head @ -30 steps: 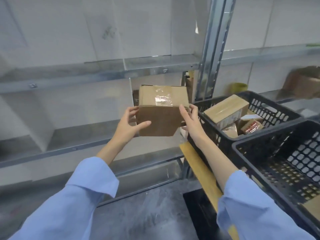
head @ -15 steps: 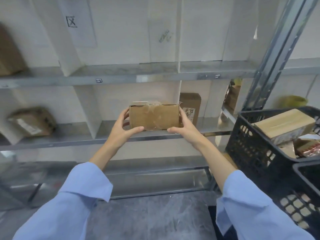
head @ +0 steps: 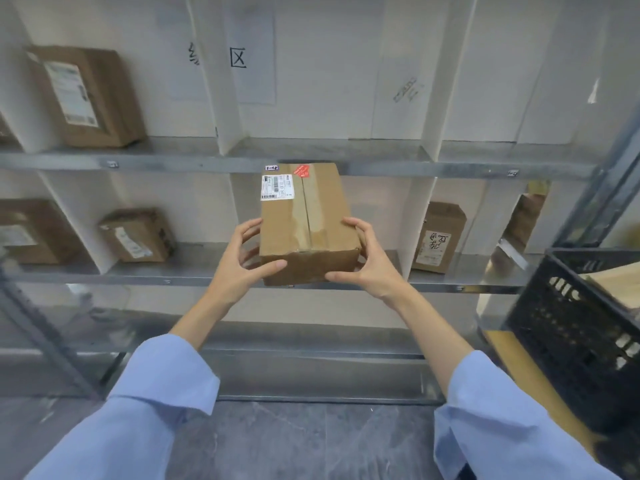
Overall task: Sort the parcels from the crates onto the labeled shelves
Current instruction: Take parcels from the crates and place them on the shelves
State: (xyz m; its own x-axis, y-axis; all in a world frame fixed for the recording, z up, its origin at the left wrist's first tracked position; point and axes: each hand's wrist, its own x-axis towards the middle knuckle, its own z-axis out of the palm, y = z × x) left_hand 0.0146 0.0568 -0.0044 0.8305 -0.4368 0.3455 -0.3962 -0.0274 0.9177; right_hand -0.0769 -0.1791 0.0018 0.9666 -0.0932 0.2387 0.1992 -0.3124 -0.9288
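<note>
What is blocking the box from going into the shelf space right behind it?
Nothing that I can see. The left hand and right hand hold the box just in front of that bay. The parts showing around it look bare, though the box hides the middle. Other parcels sit in neighbouring bays, past white dividers.

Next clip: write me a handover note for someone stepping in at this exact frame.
Left hand: fingers grip the box on its left side.
Right hand: grips its right side.
Box: label up, held at the front of the middle shelf, centre bay; not released.
Done: shelved parcels sit in neighbouring bays.
Left: push this box in, let go, then take more from the black crate, which shows more cardboard inside.
</note>
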